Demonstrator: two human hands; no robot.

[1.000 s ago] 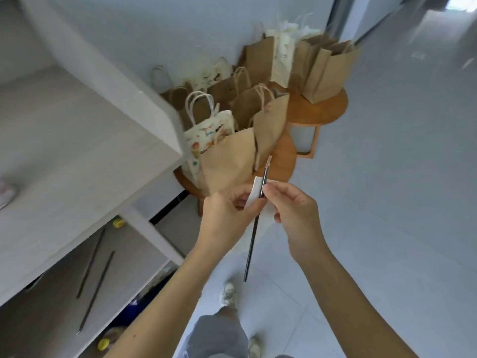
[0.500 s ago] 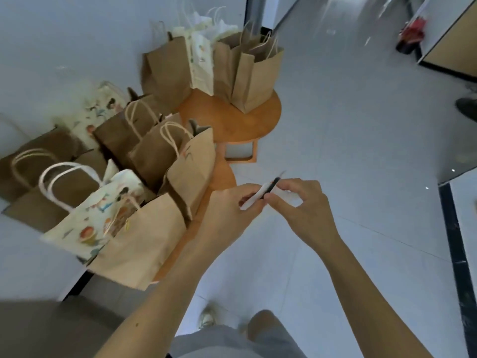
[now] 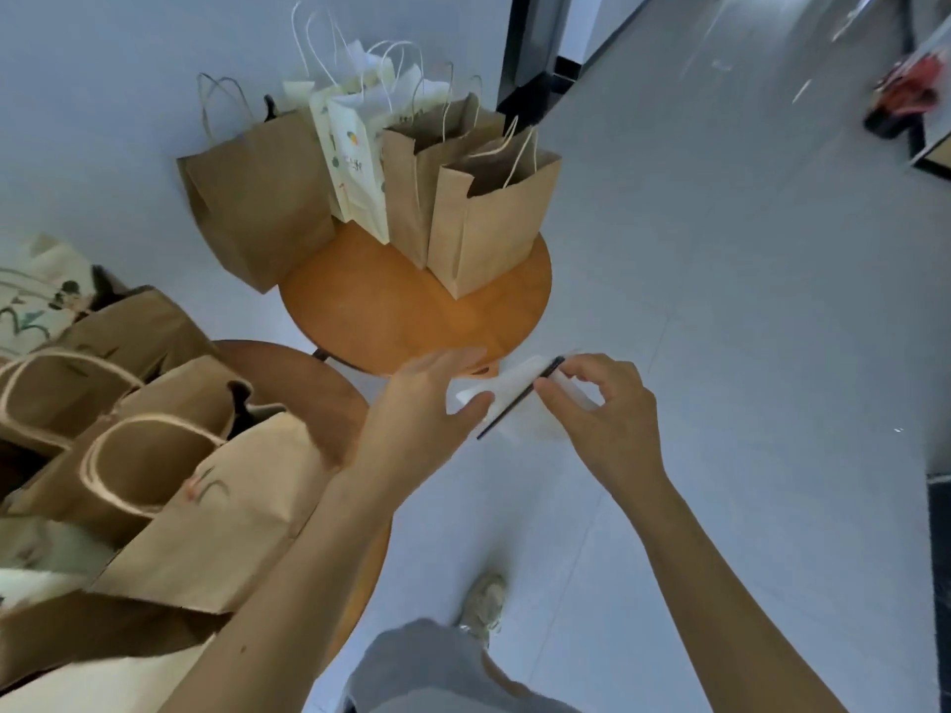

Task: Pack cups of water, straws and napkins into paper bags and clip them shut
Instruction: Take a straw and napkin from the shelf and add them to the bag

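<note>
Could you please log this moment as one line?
right hand pinches straw | left hand open, touching napkin | bags stand on round table

Single view, head-worn, wide-angle. It faces forward and steeply down: the floor [image 3: 720,301] fills the right half, and the person's own shoe [image 3: 483,602] sits at bottom centre. The left hand [image 3: 432,403], right hand [image 3: 602,419] and straw [image 3: 520,399] lie mid-frame, near the lens. The round table [image 3: 386,311] is farther off, above centre, with the wall [image 3: 103,69] upper left. The bags [image 3: 216,506] at lower left look soft, probably from closeness.
</note>
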